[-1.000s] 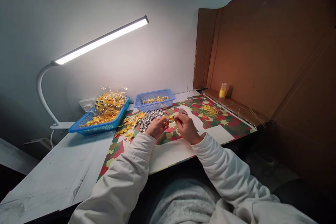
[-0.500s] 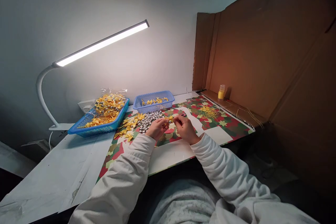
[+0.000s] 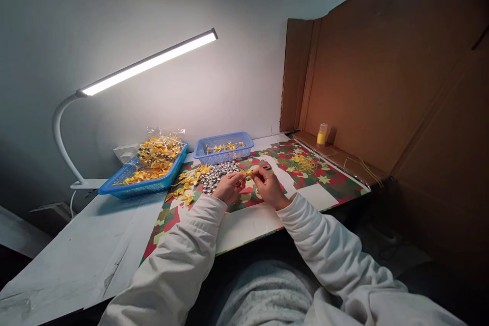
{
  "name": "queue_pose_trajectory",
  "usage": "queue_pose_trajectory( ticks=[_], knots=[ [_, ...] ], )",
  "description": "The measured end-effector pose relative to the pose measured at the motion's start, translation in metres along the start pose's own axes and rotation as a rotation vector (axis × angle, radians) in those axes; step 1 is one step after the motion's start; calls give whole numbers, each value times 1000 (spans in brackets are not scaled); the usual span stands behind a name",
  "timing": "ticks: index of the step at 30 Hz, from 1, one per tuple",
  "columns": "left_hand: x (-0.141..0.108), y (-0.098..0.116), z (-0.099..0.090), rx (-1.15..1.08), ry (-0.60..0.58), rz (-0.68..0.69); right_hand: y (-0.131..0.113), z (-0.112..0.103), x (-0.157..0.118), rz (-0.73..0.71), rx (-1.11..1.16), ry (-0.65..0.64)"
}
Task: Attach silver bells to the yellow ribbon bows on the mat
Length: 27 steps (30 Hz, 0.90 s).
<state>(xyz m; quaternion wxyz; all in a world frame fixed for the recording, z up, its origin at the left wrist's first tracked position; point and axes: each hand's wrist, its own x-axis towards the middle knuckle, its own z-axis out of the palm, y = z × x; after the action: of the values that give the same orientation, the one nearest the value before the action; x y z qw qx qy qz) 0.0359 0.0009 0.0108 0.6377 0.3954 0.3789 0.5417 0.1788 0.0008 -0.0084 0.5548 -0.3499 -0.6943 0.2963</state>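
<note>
Between my two hands is a small yellow ribbon bow [image 3: 248,173], held just above the patterned sheet. My left hand [image 3: 230,187] pinches at its left side, fingers closed. My right hand [image 3: 268,187] grips its right side between thumb and fingertips. Whether a bead or thread is also in the fingers is too small to tell. Behind my left hand lies a pile of shiny silver beads [image 3: 214,177]. Loose yellow bows [image 3: 188,178] are scattered to the left of the beads. A small dark-pink object [image 3: 266,167] shows just behind my right hand, partly hidden.
A blue basket [image 3: 133,191] heaped with yellow bows stands at the left, near a lit lamp [image 3: 153,63]. Behind the beads is a smaller basket [image 3: 223,158] with several bows. Yellow threads [image 3: 304,163] lie on the right; a yellow-filled bottle [image 3: 322,134] stands by the cardboard wall [image 3: 374,81].
Both hands stay in nearly the same place with the bow between them. Only the fingers have shifted slightly, and the bow shows a little more clearly.
</note>
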Motion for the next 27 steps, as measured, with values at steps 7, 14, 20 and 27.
queue_pose_trajectory(
  ticks=[7,14,20,27],
  knots=[
    [-2,2,4,-32,1,52,7,4,4,147,233,-60],
    [-6,5,9,-2,17,149,5,3,4,214,314,-100],
    [-7,8,7,79,-33,196,3,0,4,146,276,-65],
    [-7,8,5,227,-43,293,6,-3,3,163,227,24]
  ],
)
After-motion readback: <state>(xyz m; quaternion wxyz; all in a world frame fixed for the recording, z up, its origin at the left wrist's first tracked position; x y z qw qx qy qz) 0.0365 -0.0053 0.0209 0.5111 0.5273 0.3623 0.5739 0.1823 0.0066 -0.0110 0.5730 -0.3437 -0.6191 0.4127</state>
